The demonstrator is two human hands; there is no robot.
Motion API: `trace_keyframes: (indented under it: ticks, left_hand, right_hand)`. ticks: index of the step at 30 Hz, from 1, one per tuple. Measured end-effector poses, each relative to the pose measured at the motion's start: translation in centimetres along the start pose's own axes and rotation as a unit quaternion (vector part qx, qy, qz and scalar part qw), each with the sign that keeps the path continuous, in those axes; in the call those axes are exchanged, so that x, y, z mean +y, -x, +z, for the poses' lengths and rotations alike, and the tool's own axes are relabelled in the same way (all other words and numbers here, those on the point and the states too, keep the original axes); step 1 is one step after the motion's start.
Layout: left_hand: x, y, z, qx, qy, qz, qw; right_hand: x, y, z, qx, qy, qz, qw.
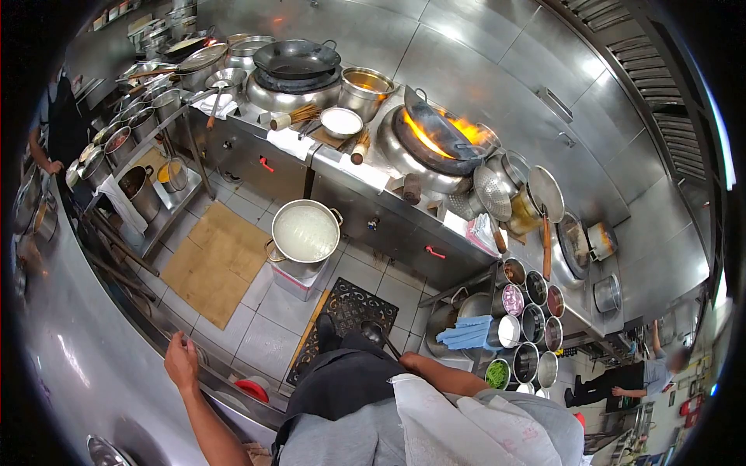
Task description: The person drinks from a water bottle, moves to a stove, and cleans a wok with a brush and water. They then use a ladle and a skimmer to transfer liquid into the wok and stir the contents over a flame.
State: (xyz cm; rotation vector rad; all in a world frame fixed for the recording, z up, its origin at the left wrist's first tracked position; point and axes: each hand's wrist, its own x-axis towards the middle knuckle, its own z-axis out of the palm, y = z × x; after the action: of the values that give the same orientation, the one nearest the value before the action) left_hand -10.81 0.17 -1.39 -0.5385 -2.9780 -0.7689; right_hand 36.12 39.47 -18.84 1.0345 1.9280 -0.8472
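Observation:
My left hand (182, 363) is beside the edge of the steel counter (116, 349) on the left, its fingers loosely bent and apart with nothing in them. Near my waist, my right hand (409, 362) is closed round the handle of a dark ladle (374, 334); part of that hand is hidden by my forearm. Ahead of me, a large two-handled pot (306, 231) of pale liquid stands on a low white support. On the far range, a wok (435, 132) sits tilted over a burner with tall orange flames around it.
A second wok (295, 59) rests on the back left burner. Seasoning containers (533, 322) and a blue cloth (465, 332) stand at right. Cardboard (214, 264) and a black mat (353, 311) lie on the tiles. Other people (633, 378) stand far right and far left.

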Motion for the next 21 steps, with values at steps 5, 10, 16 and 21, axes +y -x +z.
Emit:
trace_keyframes:
  ticks: [5, 10, 16, 21]
  left_hand:
    - [-0.1, 0.0, 0.1, 0.002, 0.0, 0.001, 1.0]
    - [0.4, 0.2, -0.3, 0.012, 0.02, 0.003, 1.0]
    - [0.6, 0.2, -0.3, 0.002, 0.0, 0.004, 1.0]
    - [-0.1, -0.1, 0.3, -0.019, -0.041, 0.022, 0.999]
  right_hand:
    - [-0.4, 0.9, 0.1, 0.01, -0.088, 0.056, 0.995]
    - [1.3, -0.8, 0.8, -0.009, -0.021, -0.012, 1.0]
    - [-2.3, 6.3, -4.2, -0.003, -0.17, 0.031, 0.985]
    - [-10.0, 21.7, -12.2, -0.062, -0.493, -0.103, 0.862]
